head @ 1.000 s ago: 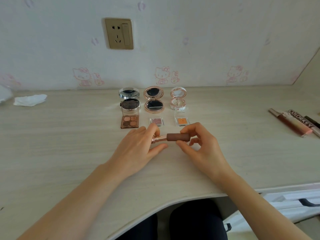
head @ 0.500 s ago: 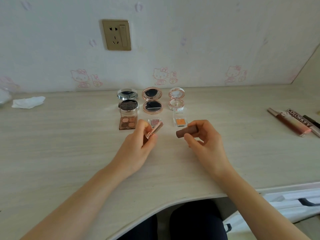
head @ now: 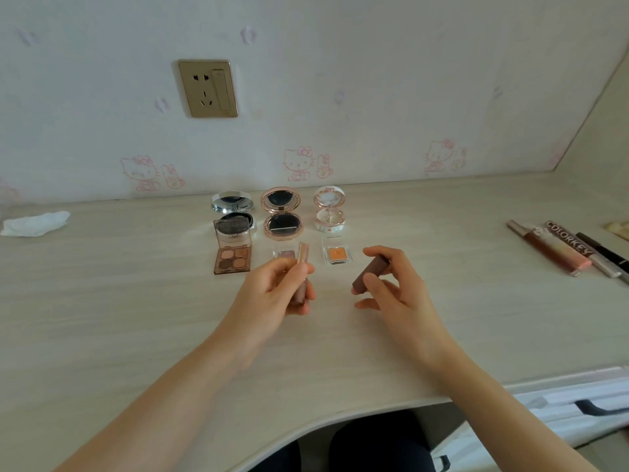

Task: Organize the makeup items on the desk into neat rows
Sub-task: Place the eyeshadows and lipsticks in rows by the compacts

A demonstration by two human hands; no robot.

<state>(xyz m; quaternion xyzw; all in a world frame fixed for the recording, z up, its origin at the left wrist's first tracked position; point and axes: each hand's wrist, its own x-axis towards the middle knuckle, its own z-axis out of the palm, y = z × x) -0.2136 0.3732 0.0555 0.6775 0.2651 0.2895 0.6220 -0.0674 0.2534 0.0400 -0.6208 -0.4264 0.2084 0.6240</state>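
My left hand (head: 269, 294) grips a rose-gold lipstick body (head: 301, 267), held nearly upright above the desk. A brown lipstick cap (head: 369, 274) is pinched in my right hand (head: 391, 294), apart from the body. Behind them, three open round compacts stand in a row: a silver compact (head: 232, 211), a rose-gold compact (head: 281, 212) and a white compact (head: 329, 207). In front of those lie a four-colour eyeshadow palette (head: 232, 258), a small pink eyeshadow pan (head: 284, 253), partly hidden by the lipstick, and an orange eyeshadow pan (head: 336, 255).
Several lip gloss tubes (head: 558, 250) and pencils lie loose at the desk's right side. A crumpled white tissue (head: 34, 223) rests at the far left. A wall socket (head: 207, 88) sits above the desk (head: 136, 318). The curved front edge runs below my arms.
The cap has come off the lipstick. My hands have drawn apart, the left tilting the body upright, the right carrying the cap to the right.
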